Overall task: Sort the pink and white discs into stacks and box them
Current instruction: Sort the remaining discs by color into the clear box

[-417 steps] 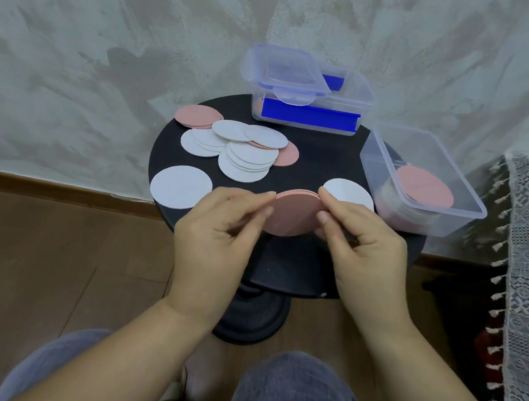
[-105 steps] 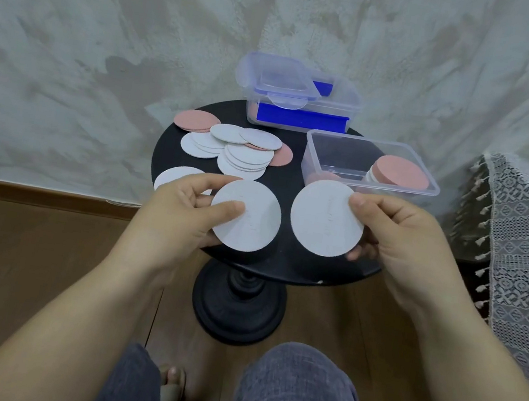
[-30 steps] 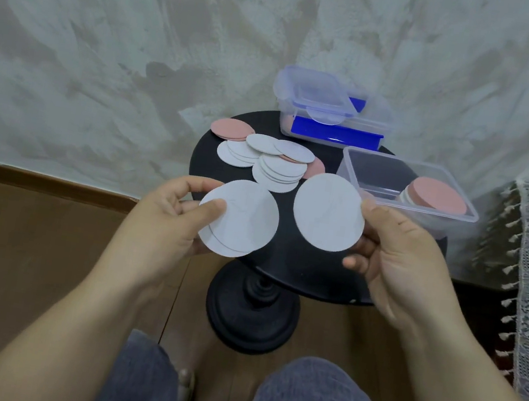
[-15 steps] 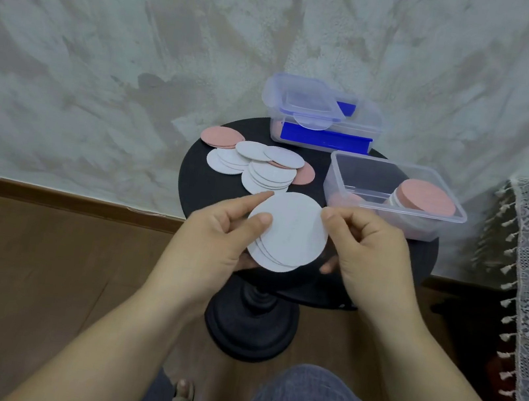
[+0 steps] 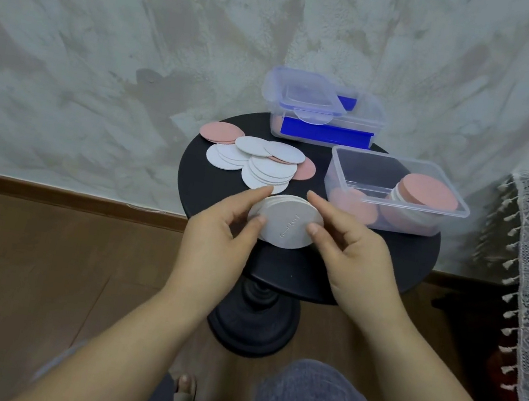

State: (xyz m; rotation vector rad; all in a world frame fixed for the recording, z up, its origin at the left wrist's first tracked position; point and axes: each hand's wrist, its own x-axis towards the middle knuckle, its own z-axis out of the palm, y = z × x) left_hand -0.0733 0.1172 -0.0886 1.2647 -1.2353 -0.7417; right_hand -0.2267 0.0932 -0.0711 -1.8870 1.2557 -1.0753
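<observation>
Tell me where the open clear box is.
Head view, right of centre: open clear box, right side of the black table, in front of the lidded box.

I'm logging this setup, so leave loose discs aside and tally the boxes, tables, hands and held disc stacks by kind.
Boxes: 2, front box and back box
Tables: 1, table
Hands: 2, left hand and right hand
Held stacks: 1, white stack, gripped by both hands
Total: 6

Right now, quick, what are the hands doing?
Left hand: holding the white disc stack by its left edge.
Right hand: holding the same stack by its right edge.
</observation>
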